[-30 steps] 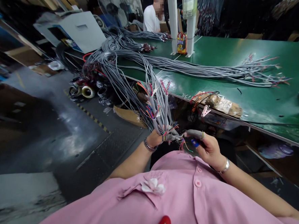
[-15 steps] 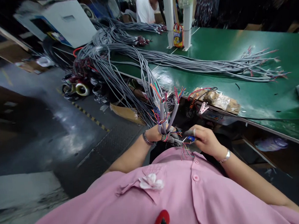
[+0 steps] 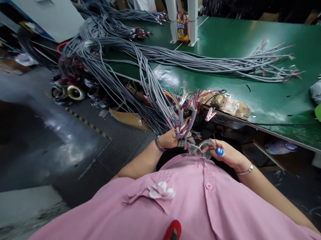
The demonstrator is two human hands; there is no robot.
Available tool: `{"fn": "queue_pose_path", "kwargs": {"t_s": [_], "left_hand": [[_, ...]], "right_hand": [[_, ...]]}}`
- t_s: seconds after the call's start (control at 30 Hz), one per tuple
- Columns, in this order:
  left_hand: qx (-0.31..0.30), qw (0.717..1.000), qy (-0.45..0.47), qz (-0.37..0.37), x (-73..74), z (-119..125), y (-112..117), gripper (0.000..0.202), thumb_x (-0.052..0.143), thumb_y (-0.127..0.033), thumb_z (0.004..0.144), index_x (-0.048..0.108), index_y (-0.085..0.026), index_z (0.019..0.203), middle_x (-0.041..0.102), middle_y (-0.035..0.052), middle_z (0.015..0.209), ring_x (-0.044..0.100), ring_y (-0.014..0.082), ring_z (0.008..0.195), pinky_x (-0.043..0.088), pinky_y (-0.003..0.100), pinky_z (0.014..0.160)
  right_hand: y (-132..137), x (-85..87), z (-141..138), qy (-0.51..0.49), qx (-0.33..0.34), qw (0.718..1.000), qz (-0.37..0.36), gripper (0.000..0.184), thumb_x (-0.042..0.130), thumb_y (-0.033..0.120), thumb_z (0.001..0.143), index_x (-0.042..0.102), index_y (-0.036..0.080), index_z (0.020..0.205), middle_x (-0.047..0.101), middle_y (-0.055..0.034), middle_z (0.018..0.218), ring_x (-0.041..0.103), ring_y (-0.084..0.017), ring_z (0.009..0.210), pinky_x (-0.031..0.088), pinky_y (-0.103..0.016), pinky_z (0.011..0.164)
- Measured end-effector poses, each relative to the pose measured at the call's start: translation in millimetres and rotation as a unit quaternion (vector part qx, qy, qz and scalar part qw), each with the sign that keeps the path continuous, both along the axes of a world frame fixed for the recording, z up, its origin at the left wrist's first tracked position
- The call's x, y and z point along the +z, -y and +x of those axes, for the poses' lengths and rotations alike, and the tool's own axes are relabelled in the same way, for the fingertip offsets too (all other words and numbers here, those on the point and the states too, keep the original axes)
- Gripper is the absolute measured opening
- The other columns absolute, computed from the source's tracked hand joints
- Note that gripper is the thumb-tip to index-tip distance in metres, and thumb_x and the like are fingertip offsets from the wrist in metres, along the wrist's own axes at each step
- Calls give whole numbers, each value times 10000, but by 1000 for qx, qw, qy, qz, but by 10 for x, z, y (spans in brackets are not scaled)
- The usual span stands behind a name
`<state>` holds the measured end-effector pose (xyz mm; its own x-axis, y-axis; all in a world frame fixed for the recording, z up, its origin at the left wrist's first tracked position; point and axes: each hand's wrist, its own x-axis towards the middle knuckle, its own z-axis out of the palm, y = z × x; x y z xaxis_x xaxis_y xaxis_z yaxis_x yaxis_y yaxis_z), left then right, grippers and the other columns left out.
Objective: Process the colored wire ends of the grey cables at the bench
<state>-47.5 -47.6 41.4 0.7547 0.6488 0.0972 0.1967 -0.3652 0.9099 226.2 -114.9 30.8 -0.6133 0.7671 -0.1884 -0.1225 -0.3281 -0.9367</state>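
Note:
My left hand [image 3: 169, 139] is closed around several grey multi-core cables [image 3: 180, 117] just in front of my body. Their stripped ends fan out upward in red, green, orange and blue wires. One cable end points right, its thin coloured wires [image 3: 202, 153] loose between my hands. My right hand [image 3: 229, 153] is closed on a blue-handled tool [image 3: 219, 151] with a thin dark shaft pointing up; its exact kind is unclear. The right thumb and index finger, in grey finger covers, come up to the loose wires; whether they pinch them is unclear.
A long bundle of grey cables [image 3: 189, 62] lies across the green table [image 3: 226, 32]. Near the table edge are a taped cardboard piece [image 3: 230, 105] and a pink clip [image 3: 210, 114]. White posts [image 3: 193, 16] stand behind. Tape rolls [image 3: 75, 92] sit at left. Another person [image 3: 144, 0] is behind.
My right hand has moved slightly right and turned, so the blue tool's shaft now points up. My left hand still holds the cables. The whole view has shifted a little.

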Motion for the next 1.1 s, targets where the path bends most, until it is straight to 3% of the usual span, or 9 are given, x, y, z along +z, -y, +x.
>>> {"fn": "queue_pose_path", "kwargs": {"t_s": [0.13, 0.27, 0.37, 0.5, 0.63, 0.77, 0.83, 0.97, 1.1], "left_hand": [[-21, 996, 47, -67, 23, 102, -38, 472, 721, -579, 733, 748, -116, 816, 696, 118, 760, 656, 222, 801, 549, 302, 743], [-13, 995, 57, -85, 28, 160, -52, 452, 762, -586, 681, 758, -140, 750, 689, 104, 720, 651, 221, 780, 552, 332, 782], [-15, 992, 55, -109, 30, 132, -56, 458, 793, -573, 648, 763, -130, 759, 690, 101, 706, 642, 199, 721, 549, 295, 705], [0, 986, 72, -148, 37, 26, -48, 454, 765, -540, 708, 761, -100, 822, 706, 126, 742, 640, 178, 667, 528, 266, 632], [34, 980, 98, -170, 35, -1, -44, 449, 770, -518, 715, 750, -84, 826, 691, 120, 721, 621, 164, 631, 501, 249, 571], [83, 970, 140, -183, 18, 102, -82, 450, 777, -504, 712, 741, -69, 823, 638, 73, 659, 557, 116, 558, 450, 207, 495], [119, 962, 174, -175, 12, 179, -120, 426, 789, -476, 708, 741, -73, 838, 616, 48, 644, 534, 97, 539, 433, 195, 483], [158, 951, 211, -162, 19, 332, -202, 375, 808, -421, 699, 744, -88, 859, 603, 23, 638, 523, 86, 528, 427, 194, 490], [160, 955, 196, -157, 21, 407, -231, 373, 817, -426, 684, 745, -91, 832, 583, 11, 595, 520, 93, 536, 435, 201, 503]], "right_hand": [[-76, 144, -199, -9, -36, 999, 7, 526, 795, 562, 680, 675, 156, 992, 649, -45, 862, 541, -137, 717, 432, -258, 656], [-146, 167, -335, 53, -79, 995, 11, 357, 778, 477, 729, 648, 165, 845, 619, -3, 745, 508, -123, 644, 439, -264, 637], [-230, 117, -309, 105, -94, 987, 80, 326, 754, 466, 746, 630, 166, 775, 588, 5, 693, 477, -122, 623, 426, -261, 601], [-370, -22, -85, 195, -253, 932, 170, 286, 748, 428, 756, 621, 173, 732, 564, 9, 667, 454, -121, 616, 399, -252, 574], [-402, -163, 132, 119, -368, 920, 64, 319, 730, 480, 778, 606, 190, 824, 451, 58, 575, 325, -75, 468, 257, -216, 419], [-388, -261, 144, 38, -340, 939, -39, 443, 594, 616, 845, 585, 182, 754, 356, 78, 483, 164, -49, 388, 118, -219, 367], [-436, -280, 96, 29, -320, 945, -63, 519, 553, 673, 839, 567, 182, 670, 351, 67, 441, 192, -58, 377, 155, -225, 360], [-613, -221, -14, -29, -278, 954, -111, 527, 615, 698, 768, 615, 171, 754, 577, -17, 604, 351, -81, 442, 217, -219, 376], [-681, -118, -88, -54, -207, 968, -129, 461, 685, 615, 755, 611, 161, 791, 532, 14, 584, 292, -63, 443, 148, -203, 389]]}}
